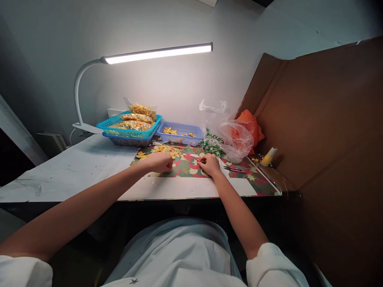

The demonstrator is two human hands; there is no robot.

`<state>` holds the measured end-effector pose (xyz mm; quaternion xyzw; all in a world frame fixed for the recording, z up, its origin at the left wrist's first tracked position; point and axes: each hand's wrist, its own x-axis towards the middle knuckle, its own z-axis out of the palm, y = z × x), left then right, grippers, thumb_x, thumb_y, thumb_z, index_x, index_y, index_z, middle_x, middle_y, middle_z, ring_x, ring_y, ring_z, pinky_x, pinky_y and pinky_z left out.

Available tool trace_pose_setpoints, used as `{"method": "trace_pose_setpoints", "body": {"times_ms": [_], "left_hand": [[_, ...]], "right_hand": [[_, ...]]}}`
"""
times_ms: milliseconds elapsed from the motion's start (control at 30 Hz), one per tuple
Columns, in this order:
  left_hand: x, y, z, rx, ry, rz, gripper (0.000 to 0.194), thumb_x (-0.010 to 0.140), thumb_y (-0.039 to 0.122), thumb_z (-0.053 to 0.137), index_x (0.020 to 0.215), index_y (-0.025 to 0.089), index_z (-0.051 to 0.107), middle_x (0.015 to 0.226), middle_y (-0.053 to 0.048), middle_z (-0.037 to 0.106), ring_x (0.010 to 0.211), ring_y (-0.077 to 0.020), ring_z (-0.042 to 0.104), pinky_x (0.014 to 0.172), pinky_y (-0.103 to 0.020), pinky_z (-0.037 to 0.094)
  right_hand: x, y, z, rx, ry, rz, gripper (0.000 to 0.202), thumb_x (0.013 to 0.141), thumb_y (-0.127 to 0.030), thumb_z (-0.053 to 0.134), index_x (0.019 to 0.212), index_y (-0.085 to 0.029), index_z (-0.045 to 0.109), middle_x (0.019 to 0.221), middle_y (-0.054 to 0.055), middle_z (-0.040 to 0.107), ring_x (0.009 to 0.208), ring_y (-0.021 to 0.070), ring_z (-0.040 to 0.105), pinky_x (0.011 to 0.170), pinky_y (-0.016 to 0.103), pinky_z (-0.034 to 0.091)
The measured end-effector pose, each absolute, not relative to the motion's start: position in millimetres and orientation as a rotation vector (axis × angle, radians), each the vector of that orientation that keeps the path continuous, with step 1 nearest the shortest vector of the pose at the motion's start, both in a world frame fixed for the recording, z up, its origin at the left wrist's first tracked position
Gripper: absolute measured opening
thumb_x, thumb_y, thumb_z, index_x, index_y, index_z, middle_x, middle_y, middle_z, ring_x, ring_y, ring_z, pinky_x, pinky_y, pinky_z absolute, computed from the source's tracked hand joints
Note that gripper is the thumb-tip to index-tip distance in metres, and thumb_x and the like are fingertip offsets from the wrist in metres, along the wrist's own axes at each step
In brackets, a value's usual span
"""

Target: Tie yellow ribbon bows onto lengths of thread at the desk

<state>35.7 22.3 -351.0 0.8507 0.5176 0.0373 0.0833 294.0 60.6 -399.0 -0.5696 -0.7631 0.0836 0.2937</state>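
My left hand (163, 162) rests low over the patterned red, green and yellow mat (187, 167), its fingers curled and closed. Whatever lies between those fingertips is hidden. Just beyond it are loose yellow pieces (141, 155) and a pile of thin yellow strips (170, 149). My right hand (211, 165) is closed in a pinch above the mat, with a small reddish bit at the fingertips that is too small to name. To its right lie tweezers (234, 169), and behind it a heap of small green pieces (214, 145).
A turquoise basket (128, 132) with bags of yellow pieces and a purple basket (180, 139) stand at the back. Clear plastic bags (236, 139), an orange bag (250, 127), a yellow-white cone (268, 157) and a tall cardboard sheet (323, 115) bound the right. A lamp (158, 54) hangs overhead.
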Motion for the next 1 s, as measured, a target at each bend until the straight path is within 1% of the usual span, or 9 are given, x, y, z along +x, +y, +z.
{"method": "trace_pose_setpoints", "body": {"times_ms": [100, 267, 400, 467, 600, 700, 800, 900, 1000], "left_hand": [[33.5, 21.3, -353.4, 2.523, 1.482, 0.155, 0.012, 0.066, 0.022, 0.063, 0.054, 0.019, 0.064, 0.066, -0.008, 0.066, 0.059, -0.0190, 0.053, 0.058, -0.029, 0.031], [29.8, 19.3, -359.8, 2.439, 1.372, 0.291, 0.022, 0.067, 0.024, 0.062, 0.048, 0.019, 0.053, 0.059, -0.007, 0.058, 0.055, -0.0183, 0.047, 0.059, -0.030, 0.031], [28.6, 24.2, -361.9, 2.275, 1.265, 0.487, 0.027, 0.072, 0.039, 0.066, 0.056, 0.019, 0.055, 0.059, -0.004, 0.058, 0.056, -0.0168, 0.047, 0.057, -0.028, 0.033], [31.3, 32.1, -361.3, 2.151, 1.201, 0.605, 0.034, 0.073, 0.051, 0.065, 0.064, 0.019, 0.058, 0.064, -0.003, 0.061, 0.057, -0.0160, 0.049, 0.056, -0.027, 0.035], [43.9, 57.9, -360.7, 1.849, 1.119, 0.927, 0.056, 0.068, 0.072, 0.063, 0.074, 0.017, 0.059, 0.074, -0.005, 0.065, 0.058, -0.0125, 0.050, 0.053, -0.024, 0.036], [54.9, 74.5, -364.7, 1.620, 1.080, 1.162, 0.065, 0.060, 0.076, 0.069, 0.082, 0.015, 0.063, 0.075, -0.005, 0.064, 0.057, -0.0097, 0.046, 0.054, -0.024, 0.035], [62.8, 78.4, -373.8, 1.431, 1.037, 1.296, 0.072, 0.054, 0.073, 0.076, 0.096, 0.015, 0.068, 0.081, -0.007, 0.067, 0.061, -0.0102, 0.049, 0.057, -0.025, 0.036], [65.6, 73.3, -382.7, 1.309, 1.024, 1.319, 0.069, 0.051, 0.065, 0.084, 0.097, 0.015, 0.071, 0.083, -0.007, 0.069, 0.059, -0.0094, 0.048, 0.056, -0.025, 0.035], [64.5, 68.5, -386.5, 1.235, 1.023, 1.298, 0.063, 0.051, 0.058, 0.088, 0.096, 0.016, 0.073, 0.083, -0.006, 0.070, 0.056, -0.0086, 0.047, 0.053, -0.024, 0.033]], "right_hand": [[289.6, 59.7, -398.8, -1.575, -2.041, 0.208, 0.013, 0.082, -0.027, 0.071, 0.073, -0.019, 0.067, 0.094, 0.009, 0.067, 0.102, 0.0267, 0.054, 0.082, 0.034, 0.038], [283.6, 60.2, -401.0, -1.572, -2.006, 0.230, 0.017, 0.085, -0.020, 0.065, 0.068, -0.019, 0.062, 0.097, 0.009, 0.067, 0.104, 0.0274, 0.054, 0.088, 0.037, 0.037], [285.0, 63.1, -403.7, -1.513, -1.841, 0.298, 0.018, 0.087, -0.017, 0.055, 0.069, -0.019, 0.056, 0.099, 0.013, 0.066, 0.105, 0.0280, 0.053, 0.092, 0.039, 0.037], [285.1, 66.1, -401.8, -1.459, -1.715, 0.365, 0.017, 0.090, -0.019, 0.047, 0.076, -0.019, 0.055, 0.097, 0.013, 0.065, 0.098, 0.0263, 0.055, 0.089, 0.039, 0.040], [271.3, 76.1, -388.7, -1.274, -1.516, 0.616, 0.021, 0.095, -0.030, 0.037, 0.089, -0.019, 0.054, 0.082, 0.008, 0.064, 0.070, 0.0193, 0.060, 0.071, 0.034, 0.049], [248.0, 83.3, -377.9, -1.094, -1.432, 0.832, 0.021, 0.092, -0.036, 0.044, 0.095, -0.019, 0.056, 0.081, 0.005, 0.066, 0.066, 0.0159, 0.063, 0.068, 0.031, 0.053], [226.3, 85.9, -375.9, -0.960, -1.361, 1.002, 0.024, 0.086, -0.042, 0.057, 0.094, -0.019, 0.059, 0.080, 0.004, 0.068, 0.067, 0.0155, 0.066, 0.070, 0.031, 0.056], [217.0, 85.2, -382.1, -0.888, -1.297, 1.113, 0.030, 0.077, -0.046, 0.068, 0.087, -0.019, 0.060, 0.073, 0.003, 0.066, 0.066, 0.0163, 0.065, 0.066, 0.030, 0.055], [218.1, 84.7, -388.1, -0.855, -1.248, 1.149, 0.032, 0.072, -0.047, 0.073, 0.081, -0.019, 0.060, 0.066, 0.000, 0.061, 0.061, 0.0147, 0.061, 0.062, 0.029, 0.053]]}}
